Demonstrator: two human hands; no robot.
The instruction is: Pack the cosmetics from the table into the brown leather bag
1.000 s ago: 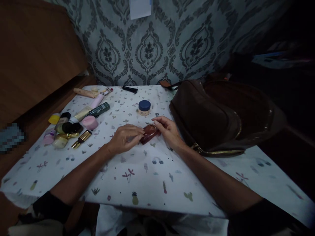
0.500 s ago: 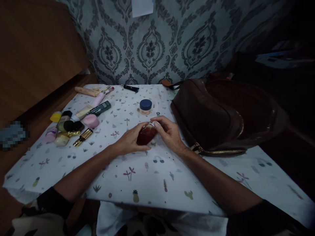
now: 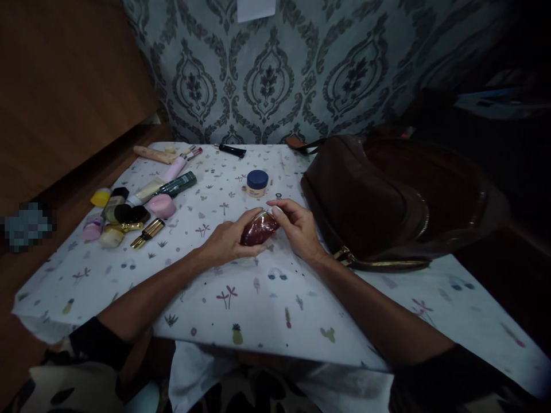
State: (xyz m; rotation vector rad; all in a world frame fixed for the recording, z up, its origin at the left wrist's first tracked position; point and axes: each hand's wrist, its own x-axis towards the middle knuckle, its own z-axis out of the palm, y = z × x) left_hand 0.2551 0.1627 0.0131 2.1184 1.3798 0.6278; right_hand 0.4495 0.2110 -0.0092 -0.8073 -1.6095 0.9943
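My left hand [image 3: 232, 236] is closed around a dark red, glossy perfume bottle [image 3: 259, 228], thumb below and fingers above. It is held tilted over the table, with a pale, gold-edged rim along its top. My right hand [image 3: 298, 226] pinches at the bottle's upper right end, its thumb and fingertips together; whatever small part lies between them is hidden. Just behind the hands stands a jar with a dark blue lid [image 3: 257, 180]. A small dark ring-like item [image 3: 279, 195] lies behind the right fingertips.
A brown leather bag [image 3: 365, 201] with a gold zip fills the right side. At the left lie several cosmetics, among them a dark green tube [image 3: 178, 184], a pink round container [image 3: 162, 205] and a gold-and-black lipstick [image 3: 147, 233]. A black tube [image 3: 231, 151] lies near the patterned wall.
The bottle has turned slightly in my hands, so its glossy face and gold-edged rim show more. Both hands keep their grip. The whole view has shifted a little.
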